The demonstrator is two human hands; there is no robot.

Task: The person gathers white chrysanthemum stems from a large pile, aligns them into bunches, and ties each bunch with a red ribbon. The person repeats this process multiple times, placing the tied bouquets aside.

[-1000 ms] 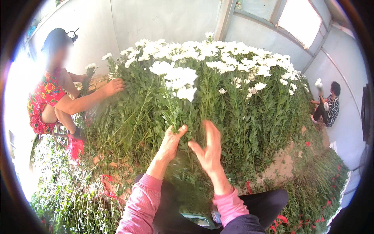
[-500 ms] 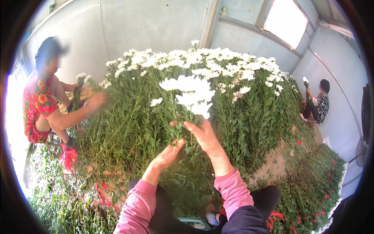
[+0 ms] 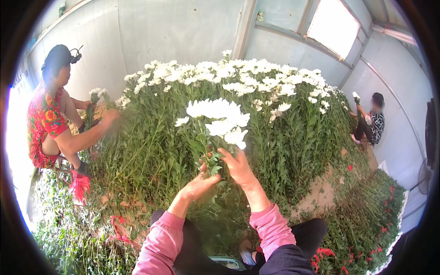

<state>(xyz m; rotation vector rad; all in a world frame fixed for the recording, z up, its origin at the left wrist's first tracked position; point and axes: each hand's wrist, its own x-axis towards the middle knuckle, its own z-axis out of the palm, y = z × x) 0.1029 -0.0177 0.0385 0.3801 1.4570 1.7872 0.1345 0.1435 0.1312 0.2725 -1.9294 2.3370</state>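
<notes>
A small bunch of white chrysanthemums [image 3: 224,123] stands upright in front of me, its blooms staggered in height over leafy green stems. My left hand [image 3: 198,187] is closed round the stems from the left, with leaves covering part of its fingers. Slightly higher, my right hand [image 3: 239,170] grips the same bunch from the right, just under the lowest bloom. Leaves and fingers hide where the stems run between the two palms. Just beyond my hands rises a large bank of cut white chrysanthemums [image 3: 178,73], standing packed together.
At the left sits a co-worker in a red flowered top [image 3: 49,114], with flowers in one hand. Another person [image 3: 376,121] crouches far right, holding a white bloom. Red ties [image 3: 80,185] and stripped greenery [image 3: 87,236] lie about. A pale wall [image 3: 183,32] closes the back.
My left hand has shifted slightly lower and turned, its thumb now pointing right across the stems. My right hand and the bunch have moved only slightly. The left co-worker's near hand has shifted a little.
</notes>
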